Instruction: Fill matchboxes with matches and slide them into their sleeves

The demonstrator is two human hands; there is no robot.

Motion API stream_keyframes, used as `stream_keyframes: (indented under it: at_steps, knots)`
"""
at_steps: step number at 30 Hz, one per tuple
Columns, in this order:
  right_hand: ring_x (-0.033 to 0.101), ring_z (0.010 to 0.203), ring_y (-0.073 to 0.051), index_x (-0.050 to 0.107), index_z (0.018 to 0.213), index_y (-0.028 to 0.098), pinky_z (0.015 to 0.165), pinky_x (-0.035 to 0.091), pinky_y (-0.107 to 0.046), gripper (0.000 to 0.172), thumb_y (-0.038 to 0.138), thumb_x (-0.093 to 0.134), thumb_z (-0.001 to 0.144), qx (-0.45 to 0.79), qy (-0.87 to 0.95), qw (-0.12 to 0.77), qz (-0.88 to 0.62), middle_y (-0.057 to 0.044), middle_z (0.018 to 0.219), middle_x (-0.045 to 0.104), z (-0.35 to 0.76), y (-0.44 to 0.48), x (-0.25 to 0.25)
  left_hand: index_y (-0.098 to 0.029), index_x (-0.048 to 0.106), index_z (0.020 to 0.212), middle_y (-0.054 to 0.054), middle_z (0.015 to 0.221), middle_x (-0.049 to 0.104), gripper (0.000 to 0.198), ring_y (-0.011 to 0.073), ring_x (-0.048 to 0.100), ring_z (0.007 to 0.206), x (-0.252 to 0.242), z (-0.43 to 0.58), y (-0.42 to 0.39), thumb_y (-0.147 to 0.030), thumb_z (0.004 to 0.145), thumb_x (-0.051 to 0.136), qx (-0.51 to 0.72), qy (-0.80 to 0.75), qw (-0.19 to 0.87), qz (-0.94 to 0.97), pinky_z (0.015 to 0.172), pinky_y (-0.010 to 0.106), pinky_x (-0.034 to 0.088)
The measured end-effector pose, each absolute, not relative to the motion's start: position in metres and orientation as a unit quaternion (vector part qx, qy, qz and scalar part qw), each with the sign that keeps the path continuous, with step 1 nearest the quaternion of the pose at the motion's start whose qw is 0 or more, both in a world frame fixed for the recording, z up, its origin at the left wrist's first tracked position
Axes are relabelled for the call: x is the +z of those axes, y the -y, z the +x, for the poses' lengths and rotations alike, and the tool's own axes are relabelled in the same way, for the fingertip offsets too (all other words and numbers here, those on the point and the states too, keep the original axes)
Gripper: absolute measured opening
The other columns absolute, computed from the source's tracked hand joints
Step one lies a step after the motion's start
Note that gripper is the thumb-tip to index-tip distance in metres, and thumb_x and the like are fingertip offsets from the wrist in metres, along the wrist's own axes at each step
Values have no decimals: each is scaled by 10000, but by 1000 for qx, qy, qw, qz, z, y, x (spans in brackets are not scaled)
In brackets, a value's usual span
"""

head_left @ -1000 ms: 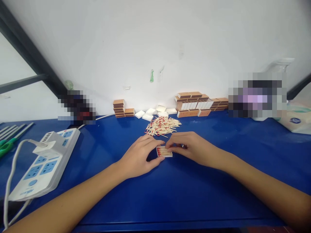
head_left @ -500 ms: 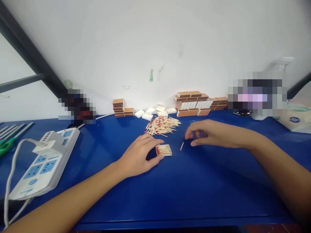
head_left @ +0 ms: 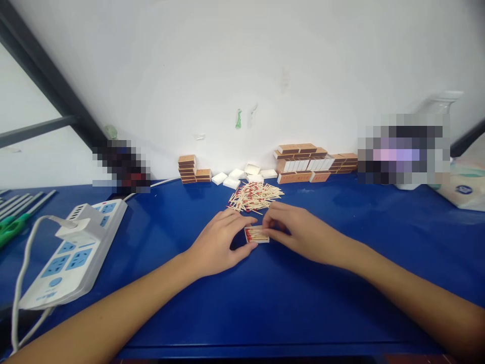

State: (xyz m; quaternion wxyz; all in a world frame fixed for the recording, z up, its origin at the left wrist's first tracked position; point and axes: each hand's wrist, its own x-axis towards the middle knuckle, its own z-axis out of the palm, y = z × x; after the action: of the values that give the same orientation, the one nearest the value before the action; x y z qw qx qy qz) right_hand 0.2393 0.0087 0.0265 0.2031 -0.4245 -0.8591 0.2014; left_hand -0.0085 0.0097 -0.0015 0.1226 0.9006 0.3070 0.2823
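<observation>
A small white matchbox tray (head_left: 262,241) lies on the blue table, partly filled with red-headed matches (head_left: 256,233). My left hand (head_left: 222,235) rests beside it, thumb and index finger gripping the tray's left end. Over the right end, my right hand (head_left: 293,227) is closed in a pinch on a match, mostly hidden by the fingers. Just behind the tray is a loose heap of matches (head_left: 257,196), heads pointing various ways.
Several white empty trays (head_left: 231,182) lie behind the heap. Brown matchbox sleeves stand in a small stack (head_left: 187,169) and a larger stack (head_left: 299,164) along the wall. A power strip (head_left: 91,263) and green-handled scissors (head_left: 13,227) are at left, a plastic package (head_left: 464,189) at right.
My right hand has moved left to the tray and closed its fingers. The single match that lay on the table no longer shows there. My left hand keeps its hold.
</observation>
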Motion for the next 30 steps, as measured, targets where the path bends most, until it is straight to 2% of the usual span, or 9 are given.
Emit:
stream_keyframes:
  at_steps: [3, 8, 12, 19, 25, 30]
  knots:
    - [595, 798, -168, 687, 942, 209, 705, 440, -293, 162, 296, 587, 1033, 201, 864, 222, -404, -50, 939, 662, 235, -9, 20, -202, 642, 1280, 74, 1070, 744, 346, 262, 657, 1030, 0, -9, -9, -336, 968, 710, 278, -305, 126, 902, 980, 467, 523]
    - [537, 692, -153, 681, 906, 210, 654, 409, -288, 170, 310, 606, 1020, 175, 841, 270, -436, -10, 789, 621, 241, -24, 8, -207, 676, 1237, 65, 1089, 748, 287, 252, 658, 1056, 1, -9, -8, -322, 976, 703, 279, -292, 125, 906, 988, 449, 517]
    - [561, 736, -170, 663, 899, 203, 674, 411, -301, 152, 337, 683, 968, 102, 820, 296, -479, -30, 846, 639, 235, -35, -6, -205, 704, 1185, 66, 1084, 758, 242, 252, 665, 1068, 0, -8, -8, -327, 976, 707, 281, -298, 121, 904, 992, 448, 516]
    - [607, 875, -228, 597, 879, 199, 744, 435, -334, 149, 236, 593, 1023, 63, 828, 216, -514, -74, 933, 661, 239, -35, -8, -199, 727, 1079, 60, 1089, 764, 147, 240, 661, 1046, -1, -7, -9, -307, 987, 691, 288, -283, 109, 908, 983, 439, 514]
    - [610, 833, -209, 590, 914, 210, 715, 459, -316, 141, 250, 569, 1048, 103, 867, 227, -431, -65, 947, 654, 249, -20, 14, -215, 646, 1193, 65, 1146, 749, 275, 261, 665, 1117, 2, -9, -8, -310, 949, 730, 281, -328, 122, 894, 1006, 447, 519]
    - [620, 797, -193, 588, 911, 208, 675, 451, -302, 137, 202, 558, 1044, 132, 884, 181, -410, -55, 944, 660, 241, -11, 16, -228, 570, 1225, 62, 1200, 723, 366, 261, 665, 1150, 1, -9, -8, -322, 925, 758, 272, -349, 137, 886, 1014, 446, 527]
